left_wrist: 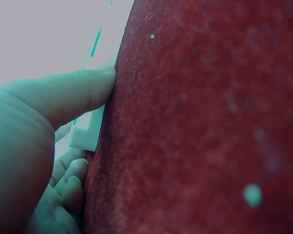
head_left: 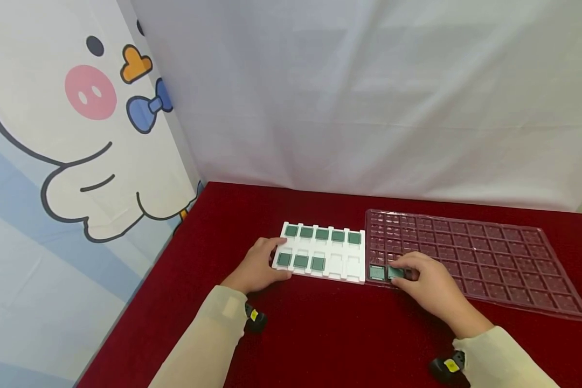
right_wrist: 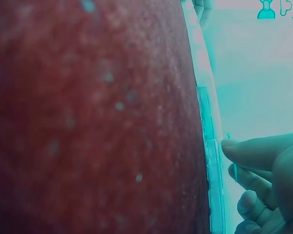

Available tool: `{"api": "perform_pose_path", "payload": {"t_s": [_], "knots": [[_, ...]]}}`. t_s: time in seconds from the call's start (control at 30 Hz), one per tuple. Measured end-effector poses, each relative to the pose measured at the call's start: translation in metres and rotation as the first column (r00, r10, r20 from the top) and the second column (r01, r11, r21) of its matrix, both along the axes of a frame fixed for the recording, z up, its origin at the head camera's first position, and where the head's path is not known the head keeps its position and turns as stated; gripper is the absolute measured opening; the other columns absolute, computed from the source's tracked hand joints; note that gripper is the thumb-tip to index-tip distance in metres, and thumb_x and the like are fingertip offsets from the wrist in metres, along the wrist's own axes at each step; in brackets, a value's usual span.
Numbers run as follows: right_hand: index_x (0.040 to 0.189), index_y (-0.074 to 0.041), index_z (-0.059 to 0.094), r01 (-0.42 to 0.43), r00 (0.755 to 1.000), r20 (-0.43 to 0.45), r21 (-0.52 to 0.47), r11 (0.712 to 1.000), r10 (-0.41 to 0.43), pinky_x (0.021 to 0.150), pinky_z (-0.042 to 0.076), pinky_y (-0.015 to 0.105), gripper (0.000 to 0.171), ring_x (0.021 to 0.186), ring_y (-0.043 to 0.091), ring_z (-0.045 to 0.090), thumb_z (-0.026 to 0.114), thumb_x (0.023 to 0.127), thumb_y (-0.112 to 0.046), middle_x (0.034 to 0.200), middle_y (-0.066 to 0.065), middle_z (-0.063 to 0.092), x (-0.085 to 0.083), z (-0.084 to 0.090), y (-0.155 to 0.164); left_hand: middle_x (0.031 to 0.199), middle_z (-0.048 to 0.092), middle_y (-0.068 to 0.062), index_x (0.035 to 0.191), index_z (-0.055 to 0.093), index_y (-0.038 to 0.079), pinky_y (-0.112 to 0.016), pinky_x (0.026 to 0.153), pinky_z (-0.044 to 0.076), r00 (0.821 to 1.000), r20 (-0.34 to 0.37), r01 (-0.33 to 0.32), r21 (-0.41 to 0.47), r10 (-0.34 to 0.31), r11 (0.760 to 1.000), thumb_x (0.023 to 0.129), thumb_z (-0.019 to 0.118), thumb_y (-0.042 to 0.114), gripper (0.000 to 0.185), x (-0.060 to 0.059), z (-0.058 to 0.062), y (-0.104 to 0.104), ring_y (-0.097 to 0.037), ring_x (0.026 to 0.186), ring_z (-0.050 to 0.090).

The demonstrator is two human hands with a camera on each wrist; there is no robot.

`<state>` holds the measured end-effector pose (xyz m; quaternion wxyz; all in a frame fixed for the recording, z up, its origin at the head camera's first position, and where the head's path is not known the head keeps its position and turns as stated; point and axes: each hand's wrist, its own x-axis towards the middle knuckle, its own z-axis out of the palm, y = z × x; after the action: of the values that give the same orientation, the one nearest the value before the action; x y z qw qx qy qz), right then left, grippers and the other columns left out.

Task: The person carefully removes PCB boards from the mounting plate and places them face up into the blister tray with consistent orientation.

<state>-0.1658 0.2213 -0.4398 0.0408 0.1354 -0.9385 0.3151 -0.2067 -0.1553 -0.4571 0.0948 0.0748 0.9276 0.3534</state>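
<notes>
A white tray [head_left: 327, 249] lies on the table with square green chips in its pockets: a full far row, and three at the left of the near row. My left hand [head_left: 258, 267] grips its left end, the thumb [left_wrist: 88, 92] along the front edge. Butting against its right side is a clear plastic tray [head_left: 470, 256] of many small pockets. Over that tray's near left corner, my right hand [head_left: 429, 283] pinches a green chip [head_left: 395, 272], seen edge-on in the right wrist view. Another chip [head_left: 376, 272] sits in the corner pocket just left of it.
Dark red cloth [head_left: 339, 334] covers the table. A white curtain [head_left: 368, 108] hangs behind it, and a cartoon-printed sheet [head_left: 77, 161] hangs along the left side. A black wrist device [head_left: 256, 319] shows at the left sleeve, another [head_left: 448, 367] at the right.
</notes>
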Motion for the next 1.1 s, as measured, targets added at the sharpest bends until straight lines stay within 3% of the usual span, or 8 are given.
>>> {"api": "perform_pose_path", "payload": {"t_s": [1.1], "knots": [[0.111,-0.006,0.078,-0.004,1.000,0.020,-0.009,1.000,0.004,0.061,0.040,0.030,0.028,0.071,0.015,0.047,0.084,0.085,-0.008,0.111,0.009,0.070,0.0004,-0.0022,0.0053,0.140,0.048,-0.010,0.154,0.047,0.015,-0.040,0.096,0.049,1.000,0.000,-0.005,0.011,0.005,1.000,0.083,0.088,0.021,0.082,0.0014,0.0030,0.0010,-0.024,0.113,0.051]]}}
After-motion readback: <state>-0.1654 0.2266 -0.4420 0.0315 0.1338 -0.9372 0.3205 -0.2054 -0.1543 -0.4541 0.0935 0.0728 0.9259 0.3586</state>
